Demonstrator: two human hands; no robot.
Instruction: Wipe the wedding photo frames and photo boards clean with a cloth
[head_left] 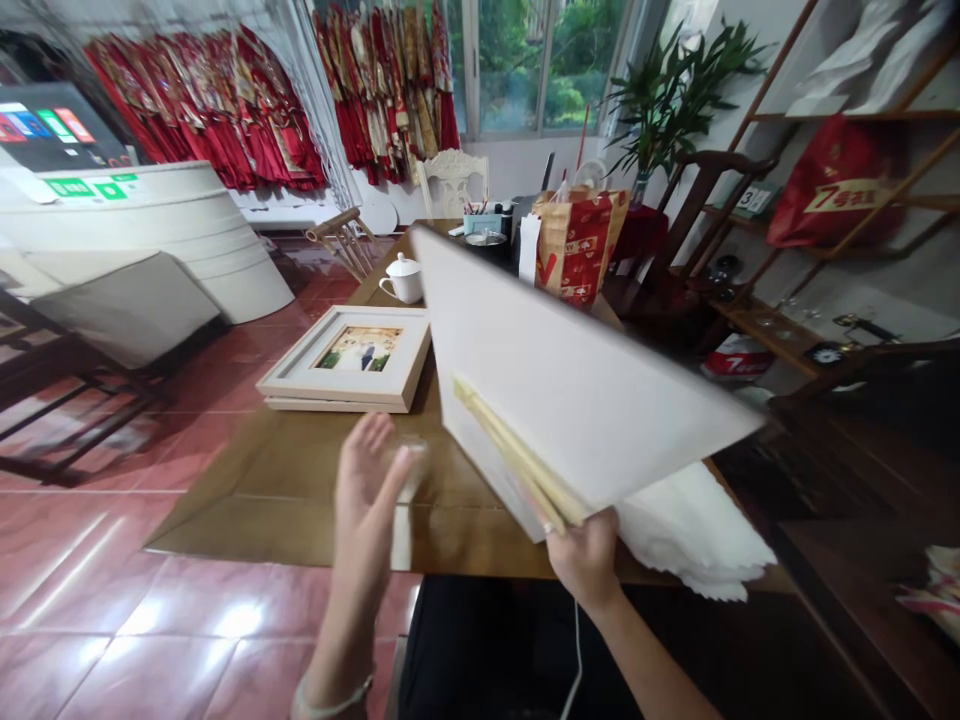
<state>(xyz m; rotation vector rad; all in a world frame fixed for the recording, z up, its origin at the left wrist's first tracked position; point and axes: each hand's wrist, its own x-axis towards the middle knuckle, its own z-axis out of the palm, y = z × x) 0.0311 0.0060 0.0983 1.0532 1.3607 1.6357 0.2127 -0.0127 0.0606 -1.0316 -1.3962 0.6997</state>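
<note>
My right hand (585, 555) grips the near corner of a large white board, the back of a picture frame (570, 380) with a pale wooden edge, and holds it tilted above the wooden table (300, 480). My left hand (367, 500) hovers beside it over the table, fingers stretched out and holding nothing, slightly blurred. Under the lifted frame lies white foam wrapping (690, 540) on the table's right side. A stack of two light wooden picture frames (349, 358), the top one showing a photograph, lies flat on the table further back to the left.
A white lidded cup (403, 277), a pen holder (480, 220) and a red and brown paper bag (577, 245) stand at the table's far end. Dark wooden chairs and shelves (825, 300) fill the right. Red garments hang along the back wall. Red floor tiles lie to the left.
</note>
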